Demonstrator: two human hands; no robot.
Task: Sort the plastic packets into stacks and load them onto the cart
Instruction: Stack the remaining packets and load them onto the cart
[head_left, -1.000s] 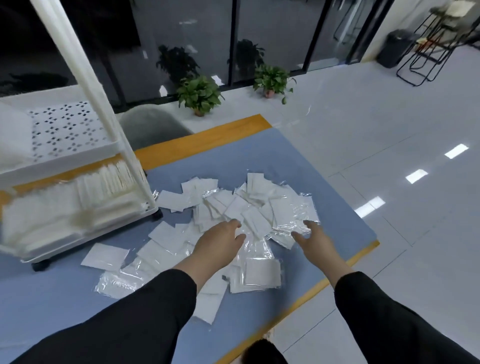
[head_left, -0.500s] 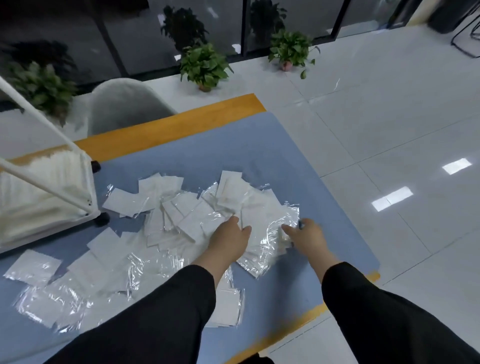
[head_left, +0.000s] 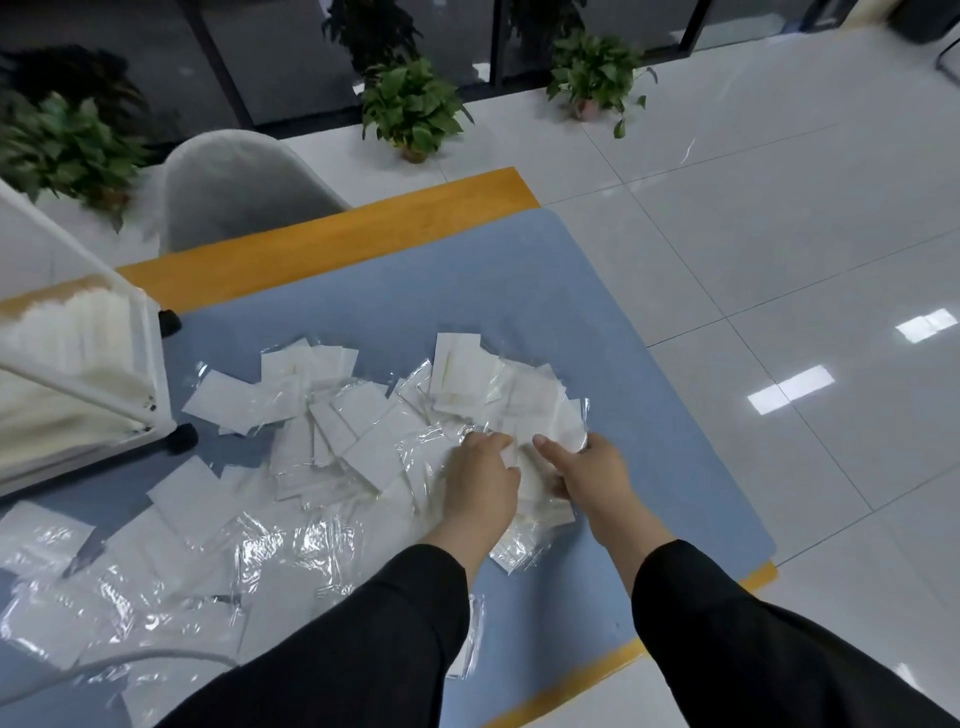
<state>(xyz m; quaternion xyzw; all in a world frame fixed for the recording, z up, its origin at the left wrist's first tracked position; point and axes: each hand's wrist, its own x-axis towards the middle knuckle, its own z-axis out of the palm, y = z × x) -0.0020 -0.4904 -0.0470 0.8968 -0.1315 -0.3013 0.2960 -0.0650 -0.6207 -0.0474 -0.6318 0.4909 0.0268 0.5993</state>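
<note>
Packets (head_left: 524, 410) lie under left hand (head_left: 480, 486), right hand (head_left: 589, 475).

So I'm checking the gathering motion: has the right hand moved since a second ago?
Yes. The right hand has come in from the blue table mat's right side toward the left hand.

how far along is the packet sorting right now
Partly done. The cart at the left already holds rows of white packets on its shelf. In hand: the left hand and right hand are gathering a small bunch at the right end of the pile of packets. Left: most packets lie loose and overlapping across the blue mat, not yet stacked.
</note>
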